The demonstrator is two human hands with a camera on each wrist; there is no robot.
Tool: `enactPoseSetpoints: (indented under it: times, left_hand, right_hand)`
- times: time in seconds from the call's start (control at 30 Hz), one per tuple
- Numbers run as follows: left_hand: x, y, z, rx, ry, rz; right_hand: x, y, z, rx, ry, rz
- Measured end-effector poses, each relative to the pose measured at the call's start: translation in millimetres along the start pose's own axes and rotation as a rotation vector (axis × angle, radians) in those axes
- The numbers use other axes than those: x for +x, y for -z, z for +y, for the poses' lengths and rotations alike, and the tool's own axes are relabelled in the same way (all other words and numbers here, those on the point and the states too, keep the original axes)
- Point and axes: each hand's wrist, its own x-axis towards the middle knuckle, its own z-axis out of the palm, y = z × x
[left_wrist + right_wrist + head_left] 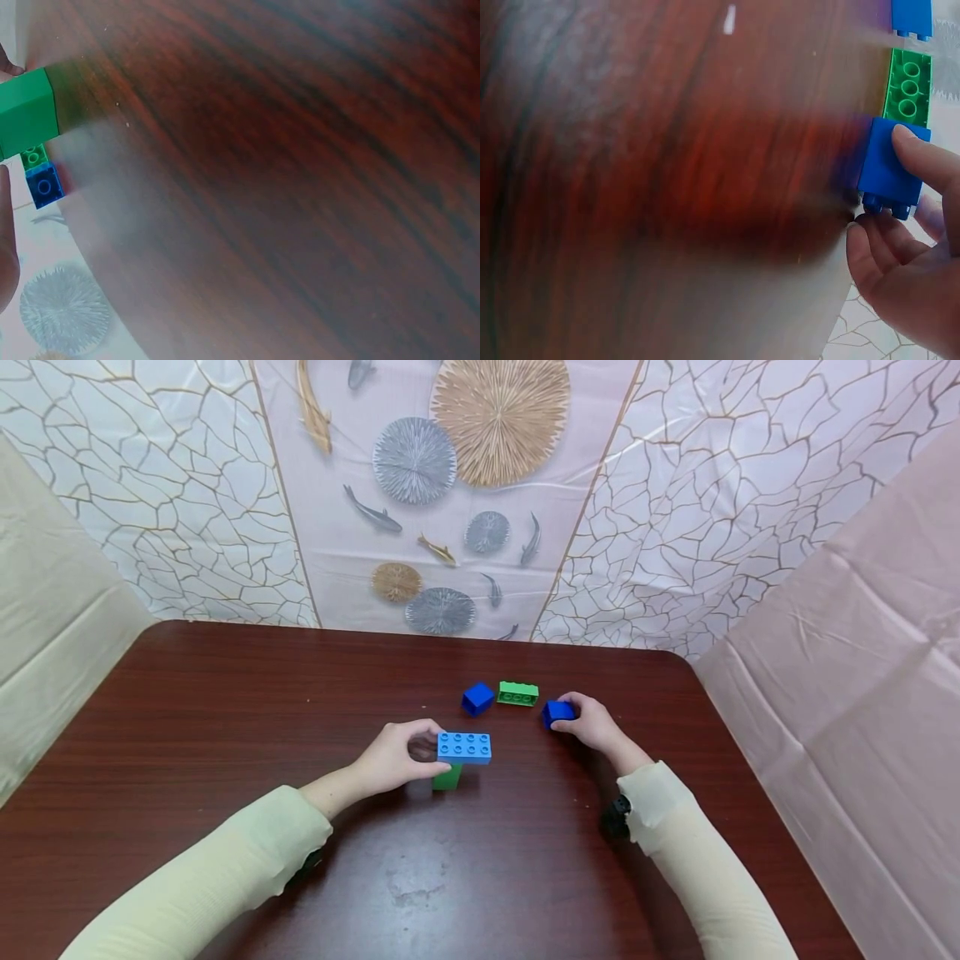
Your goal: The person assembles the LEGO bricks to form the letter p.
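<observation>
A light blue brick with studs on top [463, 747] is pinched between the thumb and fingers of my left hand [390, 762]. Under its left part shows a green brick [446, 778]; in the left wrist view this green block [28, 112] hides the light blue one. Whether the pair touches the table is not clear. Farther right, my right hand [592, 725] grips a dark blue brick [557, 713]. In the right wrist view its thumb lies on the blue brick's side [889, 161], with the other fingers bent near the studs.
On the brown table [225, 735], a green brick [517, 694] lies on its side, hollow underside toward me. Left of it lies another dark blue brick [477, 698]. Patterned cloth [420, 552] hangs behind the table, with plain cloth [832, 693] along the right.
</observation>
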Motion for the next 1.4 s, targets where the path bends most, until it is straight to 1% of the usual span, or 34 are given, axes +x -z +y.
enactPoseSetpoints:
  times: [0.1, 0.23, 0.37, 0.6, 0.77, 0.93, 1.2, 1.4]
  left_hand:
    - [-0.3, 0.0, -0.3, -0.001, 0.002, -0.001]
    - [-0.7, 0.1, -0.1, -0.005, 0.004, 0.000]
    - [-0.8, -0.1, -0.3, -0.001, 0.004, 0.001]
    - [-0.8, -0.4, -0.3, 0.008, 0.000, 0.003]
    - [-0.5, 0.1, -0.8, 0.015, 0.001, 0.005]
    - [0.0, 0.4, -0.9, 0.020, 0.003, 0.005]
    - [0.4, 0.3, -1.0, 0.012, 0.007, 0.002]
    - [0.3, 0.1, -1.4, 0.007, 0.006, 0.004]
  right_hand:
    - [0, 1, 2, 0.004, 0.015, 0.030]
    - [-1, 4, 3, 0.033, 0.010, 0.063]
    - [-3, 6, 4, 0.057, 0.005, 0.079]
    - [-6, 9, 4, 0.145, -0.010, 0.078]
    - [-8, 11, 1, 0.170, 0.027, 0.106]
    - [-11, 12, -2, 0.211, 0.033, 0.125]
    - [-17, 12, -12, 0.223, 0.066, 0.128]
    - [-21, 12, -27, 0.220, 0.093, 0.107]
